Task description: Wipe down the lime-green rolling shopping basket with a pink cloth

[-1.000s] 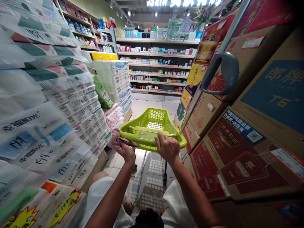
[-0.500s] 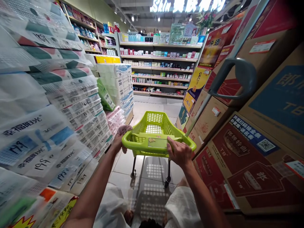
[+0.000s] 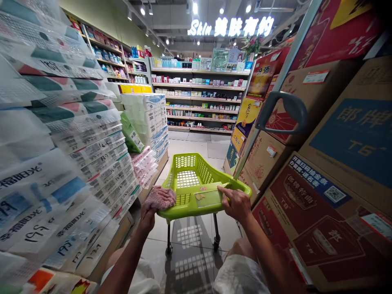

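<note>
A lime-green plastic shopping cart (image 3: 180, 212) with a perforated basket stands in front of me on thin legs with small wheels. My left hand (image 3: 148, 218) holds a fuzzy pinkish cloth (image 3: 160, 197) against the near left corner of the cart's rim. The cloth covers most of that hand's fingers. On the right side of the handle, my right hand (image 3: 237, 204) grips the bar, its index finger stretched along the top edge. A small clear panel (image 3: 208, 199) is set in the handle between the hands.
Stacked tissue packs (image 3: 92, 143) line the left. Liquor cartons (image 3: 321, 196) are piled on the right. A pole with a grey loop handle (image 3: 283, 112) rises at the cart's right side. Shelves of small boxed goods (image 3: 199, 87) stand ahead across the tiled floor (image 3: 190, 143).
My left hand has shifted down along the rim's left corner, and the pink cloth now shows over it. The cart has turned slightly, and my view has tilted up a little.
</note>
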`<move>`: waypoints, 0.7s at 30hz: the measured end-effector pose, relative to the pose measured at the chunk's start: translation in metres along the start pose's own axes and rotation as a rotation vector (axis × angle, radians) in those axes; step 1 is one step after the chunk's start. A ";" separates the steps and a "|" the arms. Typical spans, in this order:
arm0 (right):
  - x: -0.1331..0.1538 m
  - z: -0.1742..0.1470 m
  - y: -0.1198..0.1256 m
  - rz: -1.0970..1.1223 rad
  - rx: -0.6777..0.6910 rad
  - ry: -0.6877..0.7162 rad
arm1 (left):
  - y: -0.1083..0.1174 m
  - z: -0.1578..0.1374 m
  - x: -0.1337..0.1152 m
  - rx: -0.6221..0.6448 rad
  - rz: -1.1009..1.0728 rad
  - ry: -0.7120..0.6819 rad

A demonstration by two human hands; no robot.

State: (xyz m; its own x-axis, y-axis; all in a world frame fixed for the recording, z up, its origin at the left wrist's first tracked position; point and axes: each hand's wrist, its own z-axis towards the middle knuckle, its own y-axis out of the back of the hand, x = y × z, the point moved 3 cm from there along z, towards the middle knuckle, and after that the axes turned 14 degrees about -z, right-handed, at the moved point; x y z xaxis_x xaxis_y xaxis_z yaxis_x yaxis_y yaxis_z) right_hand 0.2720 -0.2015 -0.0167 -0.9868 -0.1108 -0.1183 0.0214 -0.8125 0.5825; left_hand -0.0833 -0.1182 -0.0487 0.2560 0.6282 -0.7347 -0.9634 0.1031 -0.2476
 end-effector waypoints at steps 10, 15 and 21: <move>-0.001 -0.004 0.002 0.030 -0.032 0.020 | -0.001 0.021 0.033 -0.198 -0.197 0.260; 0.001 -0.005 0.001 0.012 -0.027 0.017 | -0.015 0.033 0.040 -0.278 -0.318 0.368; 0.002 -0.006 -0.001 -0.018 -0.015 -0.007 | -0.031 0.025 0.016 -0.147 -0.317 0.248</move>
State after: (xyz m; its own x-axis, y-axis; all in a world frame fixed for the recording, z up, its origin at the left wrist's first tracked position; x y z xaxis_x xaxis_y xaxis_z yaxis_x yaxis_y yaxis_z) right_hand 0.2714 -0.2042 -0.0220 -0.9881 -0.0919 -0.1230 0.0058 -0.8228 0.5683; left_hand -0.0511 -0.0919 -0.0374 0.5660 0.3769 -0.7332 -0.8171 0.1386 -0.5596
